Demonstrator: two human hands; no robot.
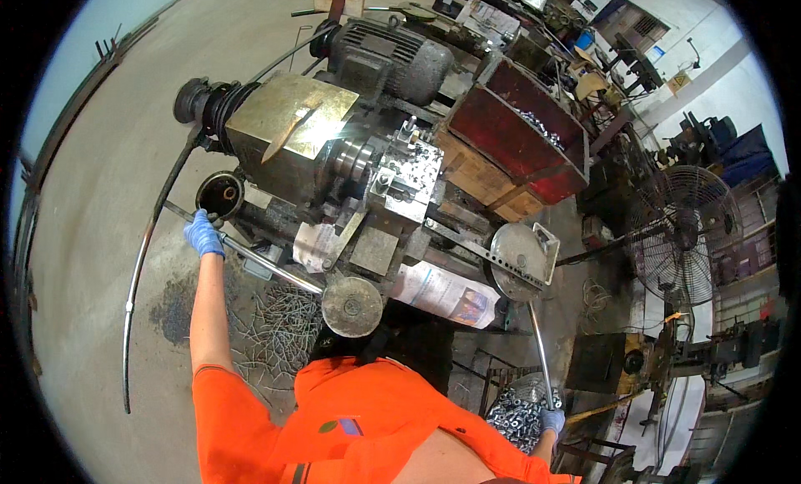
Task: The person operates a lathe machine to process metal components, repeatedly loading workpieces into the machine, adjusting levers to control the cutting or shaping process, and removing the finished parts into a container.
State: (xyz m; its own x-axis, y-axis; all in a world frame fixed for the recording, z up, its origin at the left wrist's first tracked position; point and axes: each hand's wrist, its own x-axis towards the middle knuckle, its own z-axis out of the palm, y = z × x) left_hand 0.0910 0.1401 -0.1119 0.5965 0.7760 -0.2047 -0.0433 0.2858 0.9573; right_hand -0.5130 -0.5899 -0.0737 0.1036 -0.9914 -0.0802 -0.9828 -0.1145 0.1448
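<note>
Left hand (204, 235): fingers wrapped round left bar (275, 269), front-left of the machine (399, 192). Right hand (551, 420): fingers look closed on the low end of right bar (541, 344), front-right of machine. Risks, my read: vibration could walk the wooden stick (289, 135) off machine's top into the chuck (354, 161); loose paper (446, 295) at its near side could snag.

I'm in a bright orange short-sleeved top (375, 394), little green oval (328, 428) and purple patch (351, 426) on it, plus blue gloves (209, 245) on my left hand (203, 232) and right hand (551, 420).
</note>
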